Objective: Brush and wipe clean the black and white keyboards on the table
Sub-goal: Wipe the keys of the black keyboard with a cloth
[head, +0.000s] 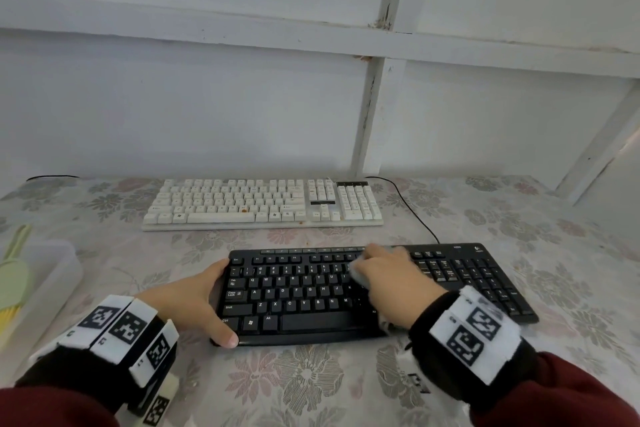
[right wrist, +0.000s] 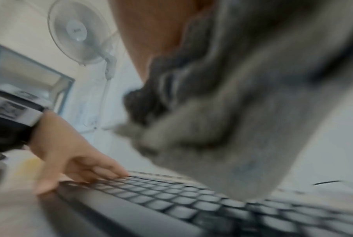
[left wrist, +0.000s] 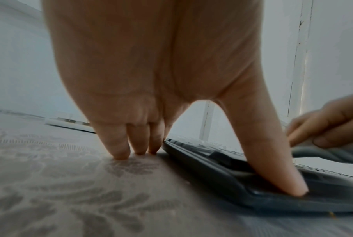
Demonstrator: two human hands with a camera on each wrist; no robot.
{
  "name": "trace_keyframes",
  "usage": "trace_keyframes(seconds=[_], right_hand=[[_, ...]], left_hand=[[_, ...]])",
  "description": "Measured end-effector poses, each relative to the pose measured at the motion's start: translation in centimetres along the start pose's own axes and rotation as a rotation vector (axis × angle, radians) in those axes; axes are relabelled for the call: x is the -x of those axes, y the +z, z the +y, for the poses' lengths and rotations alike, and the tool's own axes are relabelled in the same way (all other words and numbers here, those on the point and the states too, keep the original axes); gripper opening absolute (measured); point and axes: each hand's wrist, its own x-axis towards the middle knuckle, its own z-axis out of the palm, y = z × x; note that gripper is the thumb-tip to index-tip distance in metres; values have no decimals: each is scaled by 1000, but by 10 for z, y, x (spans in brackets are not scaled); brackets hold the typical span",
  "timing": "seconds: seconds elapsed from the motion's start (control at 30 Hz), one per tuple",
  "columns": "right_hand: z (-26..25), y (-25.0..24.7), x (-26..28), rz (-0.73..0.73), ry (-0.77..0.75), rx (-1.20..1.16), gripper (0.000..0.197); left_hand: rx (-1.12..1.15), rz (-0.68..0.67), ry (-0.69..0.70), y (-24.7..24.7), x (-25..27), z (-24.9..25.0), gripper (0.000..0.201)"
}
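The black keyboard lies at the near middle of the table. Behind it, close to the wall, sits the white keyboard, with brownish spots on some keys. My left hand braces the black keyboard's left end: the thumb presses on its front corner and the straight fingers rest on the tablecloth beside its edge. My right hand grips a crumpled grey cloth and presses it on the middle keys; it is blurred. A bit of the cloth shows under the fingers.
A pale green brush lies in a translucent white tray at the table's left edge. A black cable runs from the white keyboard past the black one. A floral tablecloth covers the table. The wall stands right behind.
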Motion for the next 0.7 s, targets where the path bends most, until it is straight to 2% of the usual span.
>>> trace_keyframes(seconds=[0.1, 0.23, 0.33, 0.53, 0.7], right_hand=[[-36, 7, -3, -75, -132, -35, 30], [-33, 23, -5, -34, -145, -26, 36], [-4, 26, 4, 19, -85, -21, 48], [54, 19, 19, 44, 88, 0, 38], [69, 6, 18, -24, 205, 57, 34]], left_hand=[[29, -1, 7, 0, -1, -1, 131], [51, -8, 23, -1, -3, -5, 133], [45, -11, 11, -1, -4, -9, 139], [43, -19, 20, -1, -3, -6, 141], [1, -2, -1, -2, -5, -8, 152]])
